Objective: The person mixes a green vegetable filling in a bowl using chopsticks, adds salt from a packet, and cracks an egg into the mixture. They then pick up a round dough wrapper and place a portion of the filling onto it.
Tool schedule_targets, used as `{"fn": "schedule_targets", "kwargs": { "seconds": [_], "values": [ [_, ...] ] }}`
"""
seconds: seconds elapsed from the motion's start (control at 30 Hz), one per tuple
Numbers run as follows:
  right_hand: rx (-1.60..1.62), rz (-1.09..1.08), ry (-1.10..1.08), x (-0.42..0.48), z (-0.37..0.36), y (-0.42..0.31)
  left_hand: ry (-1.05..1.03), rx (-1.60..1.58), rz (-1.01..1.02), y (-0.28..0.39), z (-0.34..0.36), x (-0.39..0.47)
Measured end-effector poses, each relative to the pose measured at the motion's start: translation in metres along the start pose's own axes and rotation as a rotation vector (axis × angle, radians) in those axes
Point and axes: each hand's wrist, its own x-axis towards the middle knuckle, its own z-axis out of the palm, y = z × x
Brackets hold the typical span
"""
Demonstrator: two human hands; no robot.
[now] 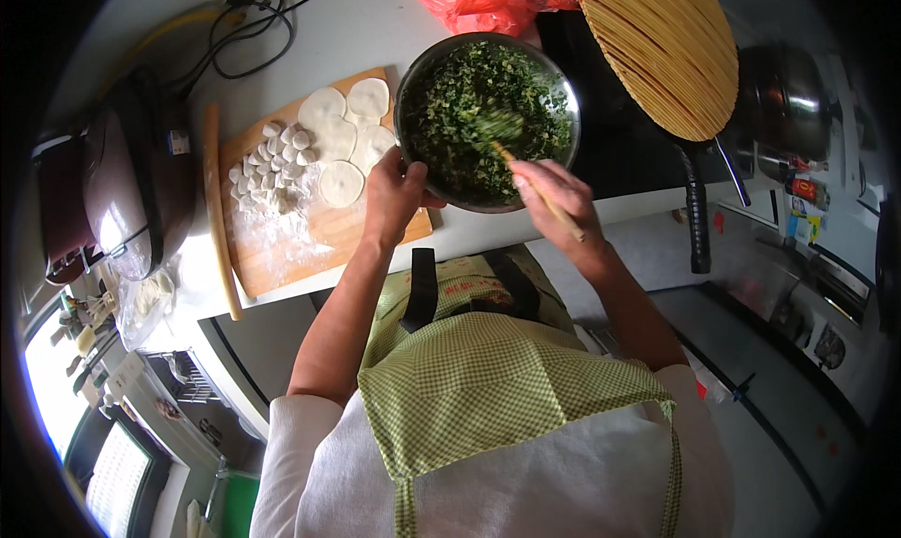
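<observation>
A metal bowl (486, 207) holds a chopped green leafy mixture (457, 94). My left hand (395, 196) grips the bowl's near left rim. Wooden chopsticks (538, 191) are in my right hand (559, 203); their far ends reach into the mixture and are blurred. Left of the bowl lies a floured wooden board (331, 246) with several flat round dough wrappers (341, 183) and a group of small dough pieces (267, 165). A wooden rolling pin (219, 221) lies along the board's left edge.
A round slatted tray (665, 52) rests over a black-handled pan (697, 221) at the right, above the black cooktop (616, 144). A red plastic bag (486, 3) lies behind the bowl. Coiled black cable (257, 38) and a dark rounded appliance (134, 186) are at the left.
</observation>
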Motion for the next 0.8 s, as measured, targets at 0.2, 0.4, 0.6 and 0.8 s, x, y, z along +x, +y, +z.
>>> {"fn": "schedule_targets", "kwargs": {
  "seconds": [0.2, 0.4, 0.6, 0.8],
  "values": [
    [0.185, -0.020, 0.084, 0.013, 0.010, -0.031, -0.031, 0.043, 0.029, 0.003, 0.003, 0.000],
    [0.184, 0.075, -0.086, -0.024, 0.009, -0.027, -0.023, 0.032, 0.001, 0.002, 0.000, 0.002],
    [0.001, -0.106, -0.146, -0.013, -0.035, 0.022, -0.032, 0.062, 0.011, 0.004, 0.001, 0.000],
    [0.150, -0.007, -0.031, 0.011, -0.058, 0.016, -0.016, 0.089, 0.008, 0.002, -0.001, 0.002]
  ]
}}
